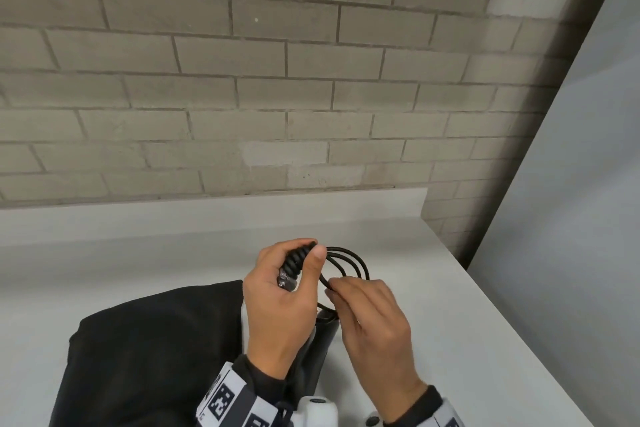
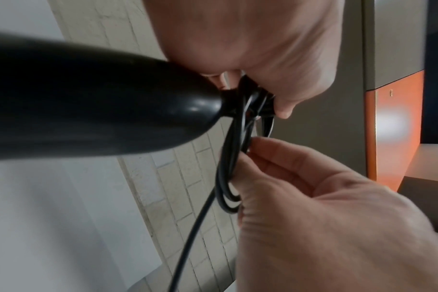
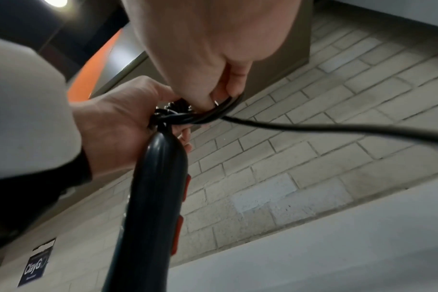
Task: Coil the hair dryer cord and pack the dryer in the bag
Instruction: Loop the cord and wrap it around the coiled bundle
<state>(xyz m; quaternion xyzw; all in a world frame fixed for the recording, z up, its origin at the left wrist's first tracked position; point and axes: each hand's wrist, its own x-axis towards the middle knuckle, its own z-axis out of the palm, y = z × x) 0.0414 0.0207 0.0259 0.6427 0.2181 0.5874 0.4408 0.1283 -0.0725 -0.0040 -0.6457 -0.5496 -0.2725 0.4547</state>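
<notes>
The black hair dryer (image 1: 320,340) hangs handle-up over the white counter; its handle (image 3: 150,197) carries red switches. My left hand (image 1: 306,250) grips the ribbed cord collar (image 1: 297,264) at the handle's end together with gathered loops. The black cord (image 1: 349,262) forms a few loops to the right of that hand. My right hand (image 1: 334,288) pinches the loops (image 2: 228,168) between thumb and fingers. One loose strand (image 3: 338,128) runs off to the right. The black bag (image 1: 149,350) lies on the counter left of my hands; I cannot tell whether its mouth is open.
A white counter (image 1: 433,322) runs to a grey brick wall (image 1: 277,80) behind. A pale panel (image 1: 571,218) closes the right side, past the counter's slanting right edge. A small blue sticker (image 3: 36,264) is on the wall, low in the right wrist view.
</notes>
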